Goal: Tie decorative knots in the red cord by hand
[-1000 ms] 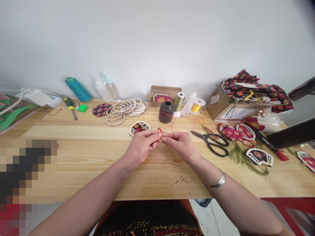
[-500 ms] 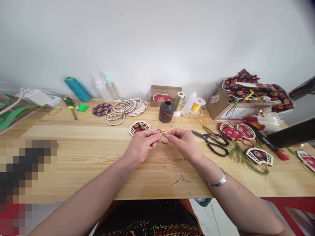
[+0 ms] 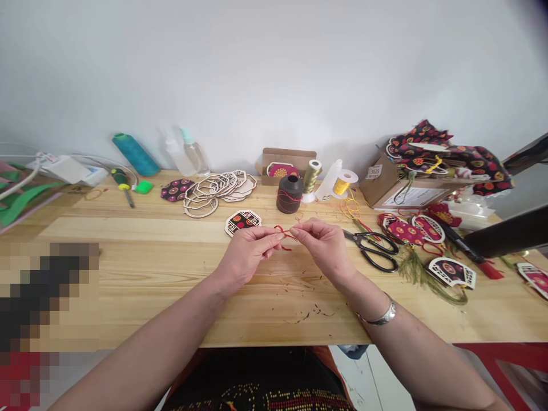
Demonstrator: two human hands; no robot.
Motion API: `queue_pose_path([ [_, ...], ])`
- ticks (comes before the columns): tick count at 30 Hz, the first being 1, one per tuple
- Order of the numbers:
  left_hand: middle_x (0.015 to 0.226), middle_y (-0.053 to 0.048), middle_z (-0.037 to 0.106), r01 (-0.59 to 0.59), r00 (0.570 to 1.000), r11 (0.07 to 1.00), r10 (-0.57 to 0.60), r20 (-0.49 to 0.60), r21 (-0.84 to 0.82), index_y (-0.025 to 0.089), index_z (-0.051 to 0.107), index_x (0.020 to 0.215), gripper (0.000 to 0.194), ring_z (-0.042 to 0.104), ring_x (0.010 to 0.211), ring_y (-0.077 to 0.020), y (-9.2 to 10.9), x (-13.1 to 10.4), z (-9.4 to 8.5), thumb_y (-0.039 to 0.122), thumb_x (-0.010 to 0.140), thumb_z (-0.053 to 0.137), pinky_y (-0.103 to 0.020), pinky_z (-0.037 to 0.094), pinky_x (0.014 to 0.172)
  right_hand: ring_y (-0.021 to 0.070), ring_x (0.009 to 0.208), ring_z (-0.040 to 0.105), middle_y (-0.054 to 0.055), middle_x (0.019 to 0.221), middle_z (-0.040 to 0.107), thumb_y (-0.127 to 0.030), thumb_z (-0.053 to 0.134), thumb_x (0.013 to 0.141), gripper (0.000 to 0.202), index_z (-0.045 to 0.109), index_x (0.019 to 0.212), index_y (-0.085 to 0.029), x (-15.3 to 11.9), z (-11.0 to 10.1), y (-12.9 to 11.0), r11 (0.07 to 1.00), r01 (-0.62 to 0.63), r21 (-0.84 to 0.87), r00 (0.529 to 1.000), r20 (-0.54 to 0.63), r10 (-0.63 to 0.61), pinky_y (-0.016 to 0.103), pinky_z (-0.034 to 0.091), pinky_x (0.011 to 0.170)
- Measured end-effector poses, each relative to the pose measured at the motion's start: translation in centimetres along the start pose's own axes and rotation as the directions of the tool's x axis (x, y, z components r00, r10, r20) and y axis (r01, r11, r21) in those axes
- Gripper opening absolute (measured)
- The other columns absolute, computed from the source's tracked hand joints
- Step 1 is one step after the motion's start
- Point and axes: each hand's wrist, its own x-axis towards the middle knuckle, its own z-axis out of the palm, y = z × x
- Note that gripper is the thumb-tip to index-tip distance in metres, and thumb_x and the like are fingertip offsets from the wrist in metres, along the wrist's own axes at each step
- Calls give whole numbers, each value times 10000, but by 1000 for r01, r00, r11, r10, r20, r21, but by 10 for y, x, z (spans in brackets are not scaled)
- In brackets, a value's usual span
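A red cord [image 3: 286, 248] is pinched between my two hands above the middle of the table. My left hand [image 3: 249, 251] is closed on it with thumb and forefinger, a loose end curling below the fingertips. Close by on the right, my right hand [image 3: 326, 245] pinches the cord too, its fingertips a little apart from the left ones. Just beyond my left hand lies an ornament [image 3: 242, 221] with a pale frame and black patterned cloth. Black-handled scissors [image 3: 377, 244] rest to the right of my right hand, their blades partly hidden behind it.
Behind my hands stand a dark spool [image 3: 289, 200] wound with red thread, an olive thread cone [image 3: 311, 178] and a yellow thread spool [image 3: 343, 185]. Pale frames [image 3: 218, 188] are piled left of them. At right are a cardboard box [image 3: 385, 185] and a tasselled fan-shaped ornament [image 3: 451, 273].
My right hand has shifted slightly right and up, away from my left fingertips, widening the gap with the cord between them. My left hand has barely moved.
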Motion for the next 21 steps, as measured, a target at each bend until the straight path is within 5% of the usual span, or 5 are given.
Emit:
queue_pose_path([
  [8,553,-2,588,-5,1000,1000,6,-9,7,147,737,701,134,393,462,-41,-2,1,0,268,645,737,-207,230,436,135,662,527,14,655,597,-224,595,809,120,671,724,-185,-10,3,-2,883,338,-325,936,15,-352,281,429,641],
  [13,561,-3,589,12,1000,999,-12,-6,-30,135,715,657,134,392,462,-42,-3,3,-1,266,639,739,-210,233,432,154,705,500,38,697,610,-232,541,859,163,667,774,-175,-12,2,0,669,521,-530,835,153,-529,304,396,661],
  [21,565,-10,587,52,999,996,-52,-6,-70,122,715,664,161,398,457,-49,-2,3,-1,268,608,751,-217,234,426,161,725,448,30,703,596,-206,507,882,167,649,799,-179,-12,-2,1,317,633,-706,697,342,-631,323,323,654],
])
